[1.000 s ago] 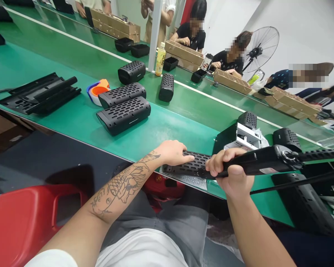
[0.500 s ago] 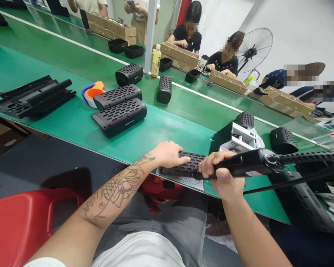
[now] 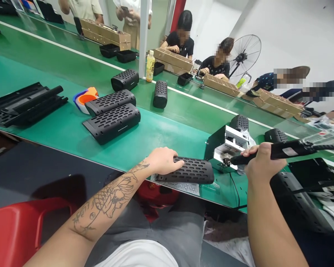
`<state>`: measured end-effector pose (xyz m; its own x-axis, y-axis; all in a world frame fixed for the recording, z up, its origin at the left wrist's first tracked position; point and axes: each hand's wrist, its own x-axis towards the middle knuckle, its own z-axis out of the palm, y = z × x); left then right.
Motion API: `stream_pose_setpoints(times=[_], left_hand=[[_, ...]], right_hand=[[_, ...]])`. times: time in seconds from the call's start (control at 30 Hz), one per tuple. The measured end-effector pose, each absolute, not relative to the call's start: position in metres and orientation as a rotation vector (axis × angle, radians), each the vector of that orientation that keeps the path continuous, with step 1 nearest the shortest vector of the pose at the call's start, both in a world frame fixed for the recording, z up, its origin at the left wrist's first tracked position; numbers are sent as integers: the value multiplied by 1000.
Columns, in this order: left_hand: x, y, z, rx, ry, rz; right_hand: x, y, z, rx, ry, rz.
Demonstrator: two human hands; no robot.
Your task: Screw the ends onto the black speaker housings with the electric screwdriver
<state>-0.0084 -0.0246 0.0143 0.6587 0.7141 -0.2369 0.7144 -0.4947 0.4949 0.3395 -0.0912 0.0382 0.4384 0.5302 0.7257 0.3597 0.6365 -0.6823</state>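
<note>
Here the black slotted case (image 3: 196, 171) is laid at the near edge of the green surface (image 3: 156, 135), its left end grasped by the left hand (image 3: 163, 160), thumb placed on top, the other fingers partly hidden. Its long axis is set left to right, so most of its length is left uncovered to the right of that hand. The right hand (image 3: 263, 163) is wrapped around a black power tool (image 3: 293, 149) and is kept apart from the case; the tip is held beyond the right end, on the far side, at the metal front of a small box (image 3: 222, 146). Below the case, clear wrap (image 3: 187, 188) is spread.

Farther left, a pair of slotted cases (image 3: 113, 124) is set side by side, an orange, blue and white roll (image 3: 86, 100) placed next to them. Beyond, a yellow bottle (image 3: 150, 66) is stood beside a post (image 3: 142, 40). On the far side, cardboard boxes (image 3: 219, 84) are lined up before seated co-workers (image 3: 180, 45), with a fan (image 3: 241, 57) placed behind.
</note>
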Motion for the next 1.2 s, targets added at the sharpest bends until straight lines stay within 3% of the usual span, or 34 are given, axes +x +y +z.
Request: stream_pose_setpoints(times=[0.27,0.4,0.63,1.2], left_hand=[[-26,-8,2,2142,905,74],[-29,-2,-2,2090,857,98],[-26,-3,-5,2083,779,186],[-25,-1,-9,2044,748,148]], right_hand=[[266,-136,75,-966,-1019,267],[198,-142,91,-755,-1207,588],[108,-122,66,-678,-1205,856],[104,-124,43,-709,-1344,975]])
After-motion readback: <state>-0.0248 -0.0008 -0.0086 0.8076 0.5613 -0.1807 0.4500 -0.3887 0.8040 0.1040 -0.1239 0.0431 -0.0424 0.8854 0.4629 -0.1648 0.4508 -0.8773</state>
